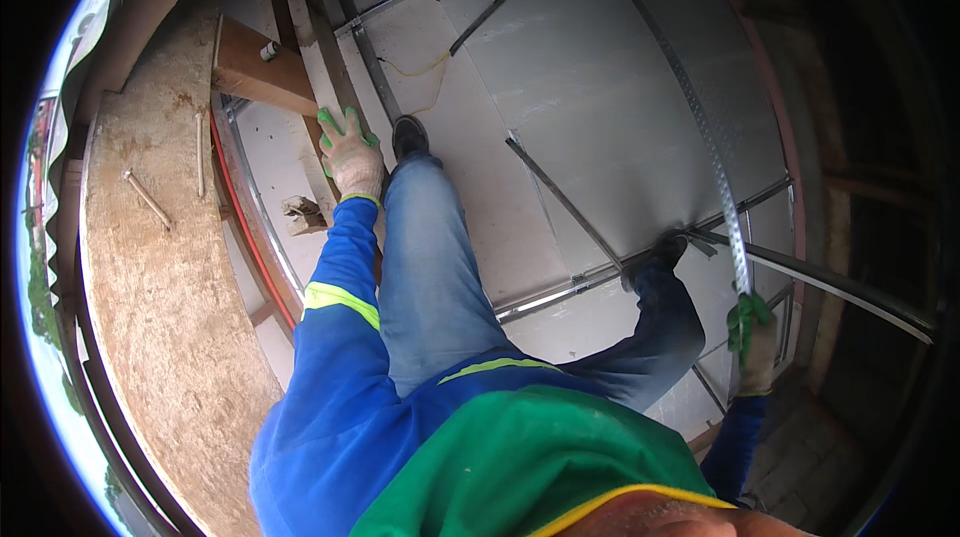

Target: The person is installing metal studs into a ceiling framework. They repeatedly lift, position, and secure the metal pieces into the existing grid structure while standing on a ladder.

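My left hand (pixel 352 155), in a pale glove with green fingertips, straddles a wooden beam (pixel 333 67), fingers on one side and thumb on the other. At the right, my right hand (pixel 752 337), in a similar glove, is closed round the near end of a long, thin perforated metal strip (pixel 690 87). The strip stretches away over the grey ceiling boards (pixel 610 67), and its far end reaches the top of the picture. My left foot (pixel 409 135) is near a metal profile by the beam. My right foot (pixel 668 249) is where several metal profiles meet.
A broad rough plank (pixel 160 267) curves along the left, with nails (pixel 148 201) on it. A timber block (pixel 262 67) joins the beam. Metal profiles (pixel 565 199) cross the boards, a yellow wire (pixel 425 69) lies among them, and a red cable (pixel 250 237) runs beside the plank.
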Demonstrator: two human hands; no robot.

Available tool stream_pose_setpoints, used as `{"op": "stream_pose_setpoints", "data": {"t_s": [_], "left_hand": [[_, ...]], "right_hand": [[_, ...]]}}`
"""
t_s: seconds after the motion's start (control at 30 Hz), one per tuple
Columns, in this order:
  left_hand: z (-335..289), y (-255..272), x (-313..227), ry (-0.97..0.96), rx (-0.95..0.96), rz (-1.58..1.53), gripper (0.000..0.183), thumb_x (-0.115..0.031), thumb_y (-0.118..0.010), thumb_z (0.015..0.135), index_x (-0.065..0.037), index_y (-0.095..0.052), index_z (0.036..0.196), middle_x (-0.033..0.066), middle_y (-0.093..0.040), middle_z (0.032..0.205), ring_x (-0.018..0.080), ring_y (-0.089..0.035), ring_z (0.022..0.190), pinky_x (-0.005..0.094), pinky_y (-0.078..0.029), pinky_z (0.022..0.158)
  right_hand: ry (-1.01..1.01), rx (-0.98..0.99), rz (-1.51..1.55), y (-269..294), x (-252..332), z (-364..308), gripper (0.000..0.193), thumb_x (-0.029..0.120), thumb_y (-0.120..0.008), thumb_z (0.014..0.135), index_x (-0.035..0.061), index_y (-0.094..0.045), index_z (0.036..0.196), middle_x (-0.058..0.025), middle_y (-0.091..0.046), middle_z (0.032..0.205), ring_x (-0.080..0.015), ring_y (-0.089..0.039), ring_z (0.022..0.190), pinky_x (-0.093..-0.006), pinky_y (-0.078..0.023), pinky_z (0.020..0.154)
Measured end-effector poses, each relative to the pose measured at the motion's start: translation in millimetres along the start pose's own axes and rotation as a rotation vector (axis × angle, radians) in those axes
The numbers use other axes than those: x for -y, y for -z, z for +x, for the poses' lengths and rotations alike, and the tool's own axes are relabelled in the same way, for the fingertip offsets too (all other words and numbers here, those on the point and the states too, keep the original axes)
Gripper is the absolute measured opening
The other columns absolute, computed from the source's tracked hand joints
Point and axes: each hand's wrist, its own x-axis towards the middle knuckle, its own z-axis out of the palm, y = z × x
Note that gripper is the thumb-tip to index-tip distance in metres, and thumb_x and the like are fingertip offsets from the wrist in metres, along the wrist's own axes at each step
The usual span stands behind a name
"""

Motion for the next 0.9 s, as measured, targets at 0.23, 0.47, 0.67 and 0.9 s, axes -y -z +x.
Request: {"op": "stream_pose_setpoints", "data": {"t_s": [0.23, 0.47, 0.67, 0.9], "left_hand": [[5.9, 22.3, -20.5, 0.018, 0.125, 0.165, 0.078, -0.044, -0.078, 0.09, -0.023, -0.048, 0.159, 0.0201, -0.022, 0.174, 0.0459, -0.03, 0.156, 0.0634, -0.042, 0.115], [-70.8, 39.0, -198.9, -0.393, 0.513, -0.737, 0.09, -0.056, -0.067, 0.099, -0.002, -0.033, 0.163, 0.0313, -0.047, 0.158, 0.0479, -0.051, 0.143, 0.0475, -0.046, 0.118], [-176.0, -44.7, -267.1, 0.324, 1.127, -1.353, 0.079, -0.032, -0.073, 0.1, -0.003, -0.033, 0.162, 0.0175, -0.066, 0.126, 0.025, -0.072, 0.096, 0.041, -0.065, 0.076], [-207.9, -42.1, -263.1, 0.333, 1.188, -1.465, 0.051, -0.02, -0.072, 0.101, -0.004, -0.052, 0.145, 0.0069, -0.07, 0.099, 0.017, -0.071, 0.075, 0.0334, -0.063, 0.062]], "right_hand": [[-0.236, 0.078, 0.268, -74.2, -80.8, -126.9, 0.027, 0.023, -0.06, 0.108, -0.002, -0.069, 0.103, -0.0057, -0.063, 0.07, -0.0116, -0.053, 0.048, -0.0274, -0.042, 0.042], [-0.257, 0.145, 0.309, -57.2, -110.6, -161.3, 0.031, 0.028, -0.064, 0.108, -0.0008, -0.068, 0.097, -0.0051, -0.059, 0.066, -0.013, -0.052, 0.048, -0.0285, -0.04, 0.042], [-0.42, 0.332, 0.345, -21.8, -115.7, -177.3, 0.044, 0.028, -0.068, 0.105, -0.006, -0.066, 0.133, -0.0041, -0.058, 0.064, -0.0126, -0.053, 0.049, -0.0288, -0.041, 0.044], [-0.491, 0.454, 0.298, 13.4, -150.0, -191.4, 0.053, 0.033, -0.068, 0.107, -0.006, -0.062, 0.141, -0.0026, -0.06, 0.068, -0.012, -0.055, 0.054, -0.0299, -0.041, 0.05]]}}
